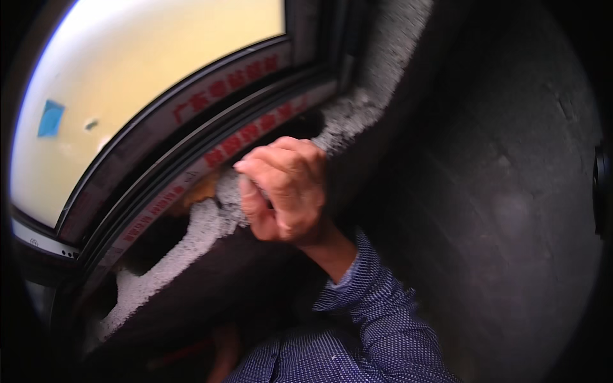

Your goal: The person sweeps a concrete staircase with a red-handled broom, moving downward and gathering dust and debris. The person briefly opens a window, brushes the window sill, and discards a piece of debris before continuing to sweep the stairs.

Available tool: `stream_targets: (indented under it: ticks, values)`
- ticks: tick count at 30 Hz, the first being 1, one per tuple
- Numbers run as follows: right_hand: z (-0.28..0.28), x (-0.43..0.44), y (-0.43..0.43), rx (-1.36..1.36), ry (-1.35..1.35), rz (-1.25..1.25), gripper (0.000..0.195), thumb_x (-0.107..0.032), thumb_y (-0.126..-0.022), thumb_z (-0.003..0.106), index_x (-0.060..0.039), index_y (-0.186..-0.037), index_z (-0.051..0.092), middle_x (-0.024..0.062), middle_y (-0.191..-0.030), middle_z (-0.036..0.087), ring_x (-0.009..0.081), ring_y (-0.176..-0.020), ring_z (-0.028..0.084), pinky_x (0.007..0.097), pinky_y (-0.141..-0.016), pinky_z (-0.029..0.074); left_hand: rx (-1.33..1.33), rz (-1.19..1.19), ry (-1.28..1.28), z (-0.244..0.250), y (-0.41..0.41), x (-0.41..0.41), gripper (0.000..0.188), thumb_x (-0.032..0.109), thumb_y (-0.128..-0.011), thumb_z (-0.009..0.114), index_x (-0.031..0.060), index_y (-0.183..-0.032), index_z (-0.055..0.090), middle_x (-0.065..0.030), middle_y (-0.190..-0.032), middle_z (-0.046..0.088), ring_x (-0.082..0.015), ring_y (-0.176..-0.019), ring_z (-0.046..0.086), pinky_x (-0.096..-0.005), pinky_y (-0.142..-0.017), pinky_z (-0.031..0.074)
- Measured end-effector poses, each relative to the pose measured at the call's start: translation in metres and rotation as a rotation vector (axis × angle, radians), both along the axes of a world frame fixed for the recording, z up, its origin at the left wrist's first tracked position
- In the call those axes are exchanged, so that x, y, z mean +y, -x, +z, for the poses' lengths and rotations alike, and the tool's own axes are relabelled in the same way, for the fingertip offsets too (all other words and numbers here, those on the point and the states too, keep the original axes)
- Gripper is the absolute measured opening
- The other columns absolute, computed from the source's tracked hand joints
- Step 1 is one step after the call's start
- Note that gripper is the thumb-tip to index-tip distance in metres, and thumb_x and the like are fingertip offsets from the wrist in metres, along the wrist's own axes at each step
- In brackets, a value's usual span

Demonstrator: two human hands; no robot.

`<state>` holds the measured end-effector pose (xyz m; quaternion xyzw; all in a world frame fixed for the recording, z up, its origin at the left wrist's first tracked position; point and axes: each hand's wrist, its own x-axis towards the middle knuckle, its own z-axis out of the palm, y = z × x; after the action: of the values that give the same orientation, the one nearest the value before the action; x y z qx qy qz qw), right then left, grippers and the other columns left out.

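Note:
My right hand (287, 186) is in front of a rough grey mortar edge (206, 230) below a window frame (258, 129). Its fingers curl in towards the thumb; whether anything sits inside them is hidden. Low in the picture, my left hand or wrist (225, 352) shows dimly in shadow. Close to it lies a thin red streak (187, 352), too dark to identify. Dark gaps (163, 239) run between the frame and the mortar, and an orange-brown patch (201, 189) shows in one stretch.
Protective tape with red printing (234, 139) covers the frame. Bright glass (182, 48) fills the upper left, with a blue patch (51, 118) on it. Mortar (395, 43) continues up the frame's right side. A dark grey wall (503, 191) spans the right.

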<state>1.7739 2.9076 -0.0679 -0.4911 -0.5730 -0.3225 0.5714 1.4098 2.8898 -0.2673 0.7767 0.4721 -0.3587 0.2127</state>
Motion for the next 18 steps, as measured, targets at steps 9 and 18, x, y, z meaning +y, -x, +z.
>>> stream_targets:
  ticks: [9, 18]
  values:
    - [-0.267, -0.14, 0.166, 0.707, 0.98, 0.449, 0.043, -0.001, -0.083, 0.056, 0.0039, -0.125, 0.053, 0.024, -0.124, 0.055, 0.0414, -0.101, 0.063, 0.0498, -0.082, 0.052, 0.041, -0.381, -0.363, 0.062, -0.034, -0.053, 0.022, 0.019, -0.076, 0.066, 0.0044, -0.092, 0.062, -0.0233, -0.088, 0.067, -0.0365, -0.088, 0.066, -0.0473, -0.071, 0.053]
    - [-0.293, -0.231, 0.156, 0.832, 1.335, 0.408, 0.056, -0.007, -0.08, 0.062, 0.0038, -0.132, 0.044, 0.0249, -0.126, 0.05, 0.0461, -0.096, 0.063, 0.055, -0.083, 0.05, -0.269, -0.644, -0.497, 0.116, -0.101, -0.093, 0.027, 0.004, -0.069, 0.068, 0.0034, -0.095, 0.062, -0.0169, -0.078, 0.067, -0.0365, -0.076, 0.064, -0.044, -0.071, 0.052]
